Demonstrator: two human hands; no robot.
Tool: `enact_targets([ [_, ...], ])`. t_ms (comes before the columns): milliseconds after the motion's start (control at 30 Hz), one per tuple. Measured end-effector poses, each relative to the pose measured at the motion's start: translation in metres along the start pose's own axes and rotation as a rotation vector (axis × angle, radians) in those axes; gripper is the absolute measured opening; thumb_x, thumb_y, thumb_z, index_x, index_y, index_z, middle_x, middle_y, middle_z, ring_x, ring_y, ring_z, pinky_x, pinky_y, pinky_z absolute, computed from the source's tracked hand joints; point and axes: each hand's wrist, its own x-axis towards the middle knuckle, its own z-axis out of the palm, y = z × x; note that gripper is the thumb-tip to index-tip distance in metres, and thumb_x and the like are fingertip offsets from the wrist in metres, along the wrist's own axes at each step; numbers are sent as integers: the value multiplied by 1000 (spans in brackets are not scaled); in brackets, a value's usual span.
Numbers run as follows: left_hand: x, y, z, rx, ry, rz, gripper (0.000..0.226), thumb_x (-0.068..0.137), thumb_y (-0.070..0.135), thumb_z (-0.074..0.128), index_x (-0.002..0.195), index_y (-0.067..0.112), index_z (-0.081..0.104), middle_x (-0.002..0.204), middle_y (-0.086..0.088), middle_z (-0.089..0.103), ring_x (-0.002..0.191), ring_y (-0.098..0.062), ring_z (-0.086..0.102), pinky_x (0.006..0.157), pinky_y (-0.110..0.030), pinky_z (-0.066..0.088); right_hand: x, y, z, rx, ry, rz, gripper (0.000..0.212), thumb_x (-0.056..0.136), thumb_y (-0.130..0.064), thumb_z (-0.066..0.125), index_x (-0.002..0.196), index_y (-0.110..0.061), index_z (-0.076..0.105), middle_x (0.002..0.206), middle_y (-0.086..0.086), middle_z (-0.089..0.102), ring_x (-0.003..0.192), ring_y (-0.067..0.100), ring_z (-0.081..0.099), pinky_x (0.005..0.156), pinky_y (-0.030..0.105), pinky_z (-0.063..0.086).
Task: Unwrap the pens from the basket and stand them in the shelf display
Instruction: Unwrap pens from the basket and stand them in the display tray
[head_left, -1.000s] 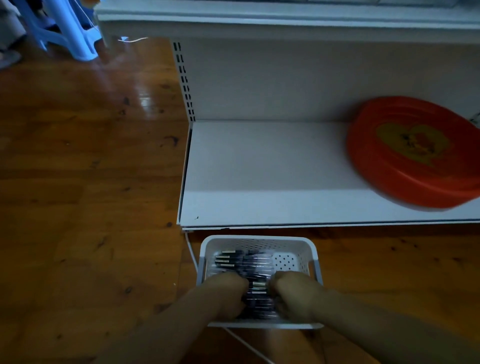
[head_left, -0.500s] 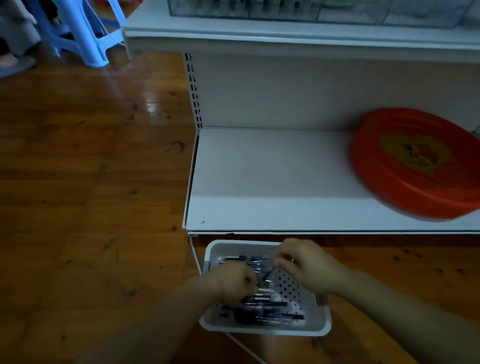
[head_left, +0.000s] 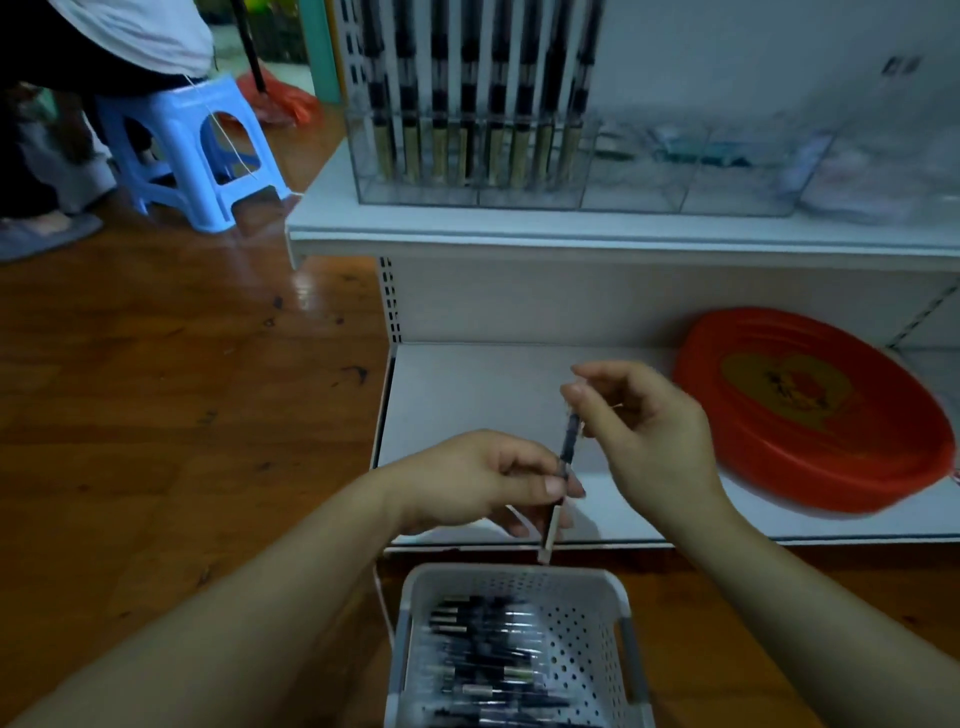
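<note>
One slim dark-barrelled pen with a pale lower end (head_left: 563, 480) is held nearly upright above the white perforated plastic basket (head_left: 582, 623), in front of the lower shelf. Left hand (head_left: 483, 480) pinches the pen at mid-barrel between thumb and fingers; right hand (head_left: 641, 431) pinches its top end with fingertips together, other fingers loosely curled. Wrapper itself too blurred to confirm. Judgement: step in hand is stripping the sleeve; best done by keeping the left pinch firm and drawing the film off along the barrel axis, over the basket so a slip drops the pen back in. Many more dark pens (head_left: 483, 670) lie in the basket, so early in the task. Clear acrylic compartment display (head_left: 519, 192) on the upper white shelf (head_left: 519, 234) already holds upright pens. Lower shelf carries a red oval plastic tray (head_left: 810, 415). Brown wooden floor (head_left: 156, 415); light-blue plastic stool (head_left: 192, 156) far left. Dim light.
</note>
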Motion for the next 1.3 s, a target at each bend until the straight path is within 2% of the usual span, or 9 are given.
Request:
enact_targets([
  [167, -14, 45, -19, -12, 114, 164, 24, 103, 18, 49, 119, 9, 64, 100, -10, 72, 95, -26, 71, 86, -37, 54, 25, -47, -9, 70, -78, -130, 41, 92, -15, 69, 125, -36, 59, 87, 1, 72, 80, 16, 70, 77, 30, 57],
  [300, -25, 74, -29, 52, 189, 252, 25, 102, 15, 50, 123, 9, 65, 98, -13, 73, 92, -26, 71, 83, -36, 58, 35, -84, -17, 145, -101, -178, 49, 90, -3, 70, 129, -29, 57, 86, 10, 70, 76, 14, 69, 70, 18, 53],
  [400, -37, 99, -33, 111, 248, 314, 26, 100, 14, 54, 122, 7, 66, 96, -15, 74, 88, -25, 73, 76, -30, 59, 42, -110, -24, 154, -67, -227, 47, 89, -4, 71, 129, -25, 56, 87, 10, 70, 78, 15, 70, 73, 21, 56],
  [667, -52, 133, -47, 385, 1012, 619, 6, 95, 23, 64, 96, 22, 70, 84, 8, 71, 79, -6, 68, 69, -21, 55, 99, -159, -39, 106, 169, -450, 45, 95, -9, 66, 133, -21, 46, 86, 8, 66, 80, 21, 72, 74, 38, 61],
  [800, -52, 134, -60, 470, 1347, 645, 18, 93, 30, 67, 110, 23, 67, 92, 8, 63, 84, -5, 58, 68, -12, 46, 121, -179, -43, 22, 243, -532, 44, 96, -14, 64, 135, -19, 44, 89, 6, 66, 80, 18, 72, 75, 40, 61],
  [867, -53, 133, -67, 532, 1446, 612, 35, 91, 37, 67, 122, 21, 64, 105, 4, 59, 92, -5, 54, 78, -14, 46, 130, -186, -43, -13, 259, -557, 45, 96, -15, 63, 137, -17, 44, 88, 1, 65, 80, 17, 71, 74, 40, 61],
  [1000, -52, 133, -72, 557, 1482, 454, 59, 89, 47, 67, 139, 19, 53, 136, -2, 49, 124, -23, 49, 102, -45, 47, 144, -190, -38, -130, 249, -559, 45, 95, -19, 64, 136, -23, 46, 88, -4, 65, 78, 14, 70, 75, 42, 59],
  [1100, -49, 134, -71, 525, 1422, 345, 67, 90, 49, 65, 146, 18, 46, 148, -4, 44, 132, -23, 46, 107, -41, 43, 149, -187, -33, -176, 202, -539, 44, 93, -20, 65, 133, -27, 50, 89, -2, 66, 79, 17, 70, 75, 46, 59],
  [1300, -43, 134, -67, 534, 1390, 326, 66, 92, 46, 64, 147, 16, 44, 146, -3, 49, 130, -21, 49, 103, -38, 43, 146, -178, -24, -312, 88, -500, 41, 94, -16, 65, 131, -26, 52, 87, -4, 65, 75, 16, 68, 76, 43, 57],
])
